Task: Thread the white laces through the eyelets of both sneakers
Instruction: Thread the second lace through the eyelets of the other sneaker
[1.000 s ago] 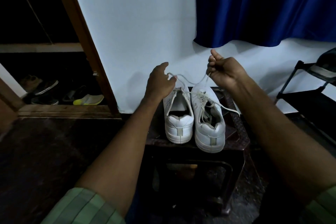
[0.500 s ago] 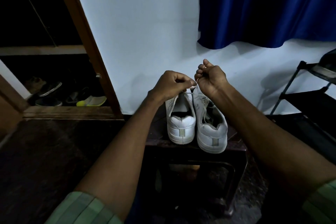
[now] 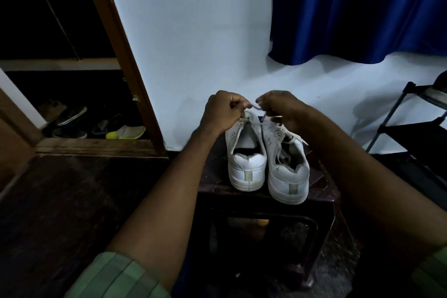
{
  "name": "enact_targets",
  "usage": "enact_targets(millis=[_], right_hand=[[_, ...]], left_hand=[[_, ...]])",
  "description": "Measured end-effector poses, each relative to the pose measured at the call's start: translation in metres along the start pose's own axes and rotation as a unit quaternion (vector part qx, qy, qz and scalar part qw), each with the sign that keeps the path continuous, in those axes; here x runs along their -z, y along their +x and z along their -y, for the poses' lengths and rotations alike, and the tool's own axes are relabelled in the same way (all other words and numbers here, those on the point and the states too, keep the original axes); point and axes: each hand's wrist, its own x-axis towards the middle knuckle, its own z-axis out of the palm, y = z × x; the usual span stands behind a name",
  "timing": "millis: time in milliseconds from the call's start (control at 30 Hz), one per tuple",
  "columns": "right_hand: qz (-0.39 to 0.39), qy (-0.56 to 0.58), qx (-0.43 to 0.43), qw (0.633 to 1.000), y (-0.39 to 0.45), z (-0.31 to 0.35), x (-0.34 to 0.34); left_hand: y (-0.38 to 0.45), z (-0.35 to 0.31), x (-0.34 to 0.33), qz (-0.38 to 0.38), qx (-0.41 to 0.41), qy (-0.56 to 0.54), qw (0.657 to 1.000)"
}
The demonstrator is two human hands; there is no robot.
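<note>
Two white sneakers stand side by side, heels toward me, on a dark stool (image 3: 321, 191). The left sneaker (image 3: 245, 164) shows an open tongue with no lace over it near the heel. The right sneaker (image 3: 287, 172) has a loose white lace (image 3: 280, 143) across its opening, one end trailing to the right. My left hand (image 3: 225, 112) is curled over the left sneaker's toe end and pinches a white lace. My right hand (image 3: 280, 105) is curled just beside it, pinching the lace end (image 3: 257, 106) between the two hands.
A white wall stands right behind the stool, with a blue curtain (image 3: 358, 7) hanging at the upper right. A black metal rack (image 3: 406, 113) is at the right. A wooden door frame (image 3: 121, 55) and a low shelf with several shoes (image 3: 96, 126) lie to the left.
My hands have come down from holding the lace spread apart above the shoes and closed together over the sneakers' toe ends. The lace between them is now short.
</note>
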Motion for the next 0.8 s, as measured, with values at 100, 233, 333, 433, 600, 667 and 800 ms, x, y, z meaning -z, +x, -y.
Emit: enact_targets(millis=[100,233,333,433,600,667,800], right_hand=[[-0.09,-0.225,0.077,0.967,0.003,-0.013,-0.001],[-0.062,-0.249,0.248,0.934,-0.004,-0.008,-0.013],[0.01,-0.181,0.237,0.955,-0.012,-0.006,-0.022],[-0.008,-0.187,0.252,0.949,-0.012,-0.009,-0.024],[-0.003,-0.218,0.239,0.946,-0.008,-0.013,-0.014],[-0.006,-0.251,0.226,0.941,-0.005,-0.018,-0.011],[0.019,-0.245,0.21,0.946,-0.005,-0.02,-0.01]], left_hand=[[0.002,0.009,-0.001,-0.027,-0.006,0.082,0.996],[0.001,0.006,-0.004,-0.067,0.002,0.076,0.995],[0.001,-0.001,-0.005,-0.088,0.009,0.059,0.994],[0.002,0.001,-0.006,-0.096,0.022,0.036,0.994],[0.001,0.006,0.0,-0.004,0.069,0.058,0.996],[-0.001,0.004,0.002,0.129,0.122,0.054,0.983],[-0.005,0.001,0.001,0.201,0.169,0.151,0.953]])
